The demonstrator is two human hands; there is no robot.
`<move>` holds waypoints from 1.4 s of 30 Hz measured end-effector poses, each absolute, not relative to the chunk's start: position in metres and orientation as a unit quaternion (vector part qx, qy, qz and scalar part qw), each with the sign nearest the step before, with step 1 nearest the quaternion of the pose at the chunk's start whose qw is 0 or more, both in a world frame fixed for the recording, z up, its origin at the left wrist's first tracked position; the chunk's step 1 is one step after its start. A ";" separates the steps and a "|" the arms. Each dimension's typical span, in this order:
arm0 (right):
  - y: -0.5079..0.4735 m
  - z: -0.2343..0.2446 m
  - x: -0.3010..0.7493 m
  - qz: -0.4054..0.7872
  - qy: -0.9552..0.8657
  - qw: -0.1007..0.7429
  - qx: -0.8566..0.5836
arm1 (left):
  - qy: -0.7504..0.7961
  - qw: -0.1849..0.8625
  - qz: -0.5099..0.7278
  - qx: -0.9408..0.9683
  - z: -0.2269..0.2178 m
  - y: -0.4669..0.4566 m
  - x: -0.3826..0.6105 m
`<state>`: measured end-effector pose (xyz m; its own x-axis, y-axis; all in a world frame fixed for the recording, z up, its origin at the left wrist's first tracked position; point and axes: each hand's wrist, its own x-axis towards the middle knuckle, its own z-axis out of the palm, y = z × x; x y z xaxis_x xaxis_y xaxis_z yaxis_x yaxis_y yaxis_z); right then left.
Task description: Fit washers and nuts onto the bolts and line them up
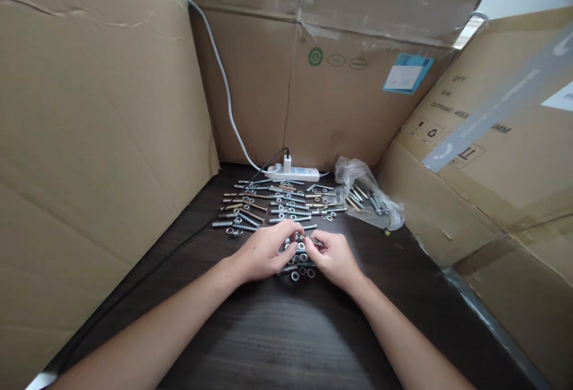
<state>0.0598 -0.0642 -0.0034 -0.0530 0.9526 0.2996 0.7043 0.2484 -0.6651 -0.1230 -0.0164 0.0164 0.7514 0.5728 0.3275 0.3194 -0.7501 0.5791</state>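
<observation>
My right hand (335, 260) is closed, thumb and forefinger pinching a metal bolt (316, 242) that lies roughly level. Facing it, my left hand (268, 251) has its fingers curled at the bolt's other end; whatever small part they pinch is mostly hidden. Between and below both hands lie loose washers (295, 276), nuts and more bolts, partly covered by my fingers. Beyond the hands, several rows of bolts (290, 211) in silver and brass tones are laid out with nuts and rings among them.
A clear plastic bag (385, 208) with more bolts lies at the back right. Behind the rows sits a white power strip (293, 173) with a plugged-in charger. Its black cable (179, 239) crosses the dark table (242, 330) leftward. Cardboard walls (250, 97) enclose three sides.
</observation>
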 end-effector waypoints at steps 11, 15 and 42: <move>-0.067 -0.002 0.057 0.183 -0.721 0.361 -0.562 | 0.301 0.254 0.228 0.890 0.017 -0.017 -0.121; -0.068 -0.001 0.054 0.192 -0.730 0.359 -0.548 | 0.295 0.243 0.208 0.900 0.012 -0.013 -0.120; -0.067 -0.004 0.054 0.160 -0.698 0.383 -0.584 | 0.279 0.270 0.246 0.888 0.018 -0.019 -0.122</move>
